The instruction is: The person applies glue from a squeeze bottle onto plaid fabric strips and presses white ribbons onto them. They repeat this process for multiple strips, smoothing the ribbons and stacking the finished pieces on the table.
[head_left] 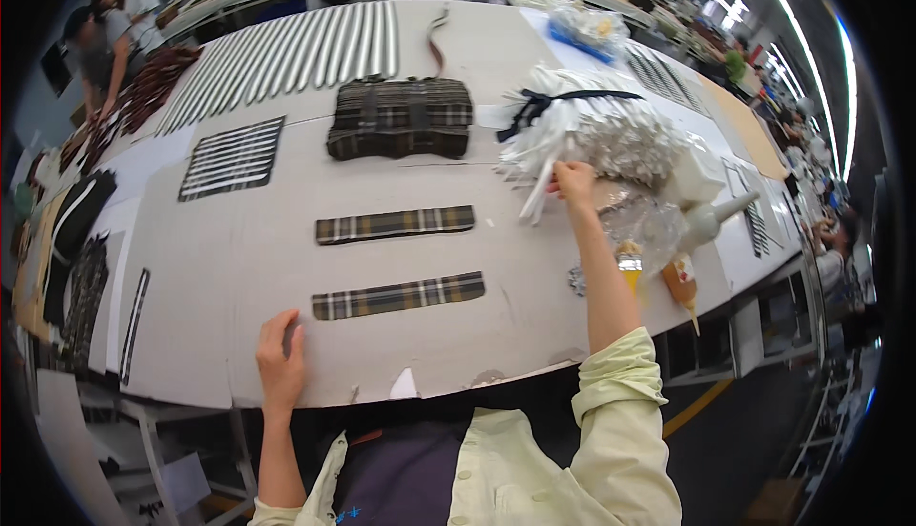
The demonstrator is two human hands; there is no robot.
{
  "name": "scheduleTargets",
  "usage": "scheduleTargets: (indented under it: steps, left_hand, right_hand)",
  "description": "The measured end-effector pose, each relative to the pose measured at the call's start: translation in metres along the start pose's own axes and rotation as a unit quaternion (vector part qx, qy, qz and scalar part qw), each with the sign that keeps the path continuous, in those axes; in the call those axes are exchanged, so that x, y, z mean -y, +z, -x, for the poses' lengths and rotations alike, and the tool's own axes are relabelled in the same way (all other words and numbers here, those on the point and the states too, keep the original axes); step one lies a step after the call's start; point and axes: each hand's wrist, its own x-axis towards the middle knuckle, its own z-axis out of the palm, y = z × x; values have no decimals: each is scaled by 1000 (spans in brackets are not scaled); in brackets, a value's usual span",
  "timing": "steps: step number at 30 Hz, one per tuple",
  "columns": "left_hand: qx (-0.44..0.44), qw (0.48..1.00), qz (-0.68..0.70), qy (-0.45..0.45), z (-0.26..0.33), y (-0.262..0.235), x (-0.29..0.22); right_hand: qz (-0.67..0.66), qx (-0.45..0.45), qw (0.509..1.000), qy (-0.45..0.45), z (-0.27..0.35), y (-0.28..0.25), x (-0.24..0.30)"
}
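Observation:
My right hand (572, 183) reaches out over the table and pinches a white strip (536, 200) at the edge of a bundle of white strips (553, 130) tied with a black band. My left hand (280, 354) rests flat and open on the grey cardboard sheet (239, 259) near the table's front edge. Two plaid fabric strips lie flat before me, one nearer (398, 296) and one farther (395, 225). A stack of plaid fabric pieces (401, 117) sits beyond them.
Rows of white strips (286, 54) and a striped panel (232, 158) lie at the back left. Glue bottles (679, 283), a brush (630, 264) and clear plastic bags (639, 221) sit at my right. Other people work at the far left and right tables.

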Motion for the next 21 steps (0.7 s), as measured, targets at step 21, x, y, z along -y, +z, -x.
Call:
scheduleTargets:
  steps: [21]
  left_hand:
    - [239,928,284,22,-76,75,-142]
  right_hand:
    - [14,106,994,-28,40,-70,26]
